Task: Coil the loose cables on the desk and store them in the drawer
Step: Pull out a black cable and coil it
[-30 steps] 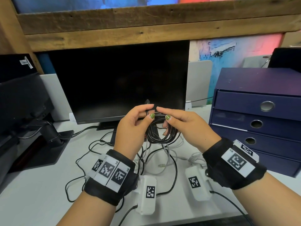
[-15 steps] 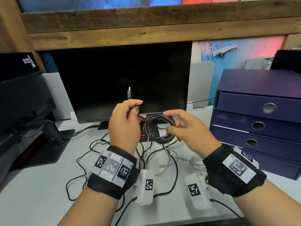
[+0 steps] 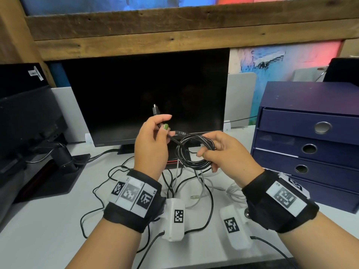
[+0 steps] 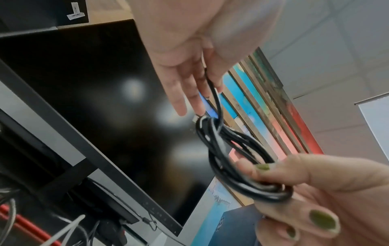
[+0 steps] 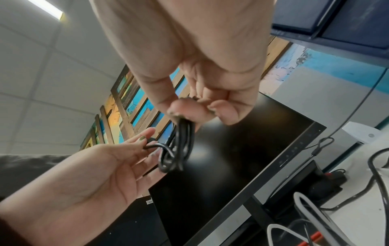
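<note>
Right hand (image 3: 223, 152) pinches the coil (image 3: 194, 152); left hand (image 3: 150, 140) pinches its tail: wrap that snugly round the loops

The cable (image 3: 191, 152) I hold looks like glossy black plastic. At twelve o'clock, the beam (image 3: 174, 26) is rough wood; at three, the drawers (image 3: 310, 144) look like matt cardboard with metal-ringed holes.

No legible text (stickers perhaps blurred)
</note>
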`<action>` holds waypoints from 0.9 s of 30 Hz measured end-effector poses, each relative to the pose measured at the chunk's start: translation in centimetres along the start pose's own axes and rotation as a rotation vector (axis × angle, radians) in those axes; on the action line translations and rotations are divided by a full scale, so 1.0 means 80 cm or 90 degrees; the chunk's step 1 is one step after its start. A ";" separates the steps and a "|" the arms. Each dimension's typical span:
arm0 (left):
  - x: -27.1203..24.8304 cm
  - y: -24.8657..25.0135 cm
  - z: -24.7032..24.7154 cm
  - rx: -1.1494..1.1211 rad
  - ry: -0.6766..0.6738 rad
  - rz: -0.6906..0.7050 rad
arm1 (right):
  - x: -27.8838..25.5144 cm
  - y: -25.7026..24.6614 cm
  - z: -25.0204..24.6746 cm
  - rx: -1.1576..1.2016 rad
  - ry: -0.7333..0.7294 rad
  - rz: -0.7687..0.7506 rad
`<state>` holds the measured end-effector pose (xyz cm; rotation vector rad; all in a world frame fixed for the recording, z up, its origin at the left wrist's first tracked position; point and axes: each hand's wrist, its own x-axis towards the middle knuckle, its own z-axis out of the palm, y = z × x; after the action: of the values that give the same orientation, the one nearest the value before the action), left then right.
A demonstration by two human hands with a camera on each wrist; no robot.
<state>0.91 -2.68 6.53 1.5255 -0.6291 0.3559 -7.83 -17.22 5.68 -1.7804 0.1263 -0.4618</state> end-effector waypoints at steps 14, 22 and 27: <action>-0.014 0.002 0.013 0.036 -0.110 0.061 | 0.003 -0.010 -0.008 0.001 -0.026 0.012; -0.001 0.005 0.010 -0.101 -0.010 -0.111 | -0.002 0.000 -0.005 0.043 -0.013 -0.036; 0.011 0.013 0.002 -0.112 -0.131 -0.211 | -0.005 0.012 -0.001 0.089 0.028 -0.086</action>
<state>0.97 -2.93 7.85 1.4748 -0.5393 -0.1077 -8.04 -17.39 4.70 -1.6478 0.0032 -0.5924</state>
